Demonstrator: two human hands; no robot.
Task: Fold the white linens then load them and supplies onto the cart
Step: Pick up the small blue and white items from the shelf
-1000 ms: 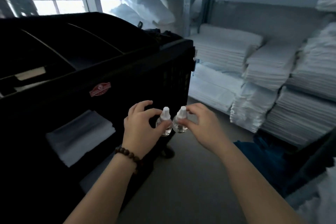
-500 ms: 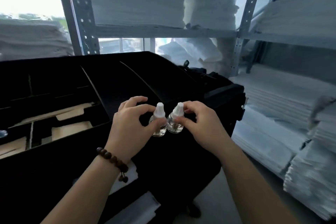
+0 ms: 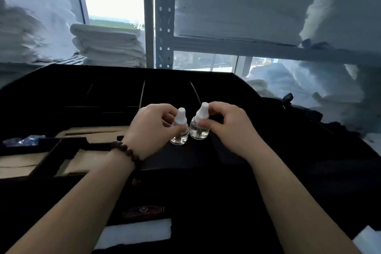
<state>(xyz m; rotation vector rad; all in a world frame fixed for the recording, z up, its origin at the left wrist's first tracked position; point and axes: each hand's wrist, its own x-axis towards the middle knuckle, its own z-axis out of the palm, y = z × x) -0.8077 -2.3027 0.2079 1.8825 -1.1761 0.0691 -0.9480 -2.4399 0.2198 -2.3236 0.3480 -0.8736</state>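
**Two small bottles over the cart's top tray**

My left fingers [image 3: 168,114] and thumb are curled round the neck of the left bottle [image 3: 181,135]. My right fingers [image 3: 215,109] and thumb pinch the right bottle [image 3: 199,133] just under its white cap. So the left hand [image 3: 150,128] and the right hand [image 3: 228,128] each grasp one bottle, and neither has a finger free. Both bottles are clear glass or plastic with a little liquid in the bottom. They are side by side and nearly touching. The left one is upright and the right one leans slightly away at the cap. A bead bracelet [image 3: 127,150] sits on my left wrist.

Under my hands is the black cart [image 3: 206,192]. The bottles are above its top tray, near a thin divider [image 3: 142,93] between compartments. The tray is so dark that I cannot tell whether their bases touch the floor or hang just above it. To my left, cardboard liners [image 3: 92,130] lie in other compartments, and a blue packet [image 3: 24,140] sits at the far left edge. A folded white linen [image 3: 134,233] shows on the cart's lower shelf. More linen stacks [image 3: 237,6] fill the metal shelving behind it.

I judge this to be the supplies part of the loading, with at least some linen already aboard. The next move is to lower both bottles straight down into one compartment. I should set them upright on their bases and open my fingers only once they stand steady. The narrow bases could tip, especially the leaning one.
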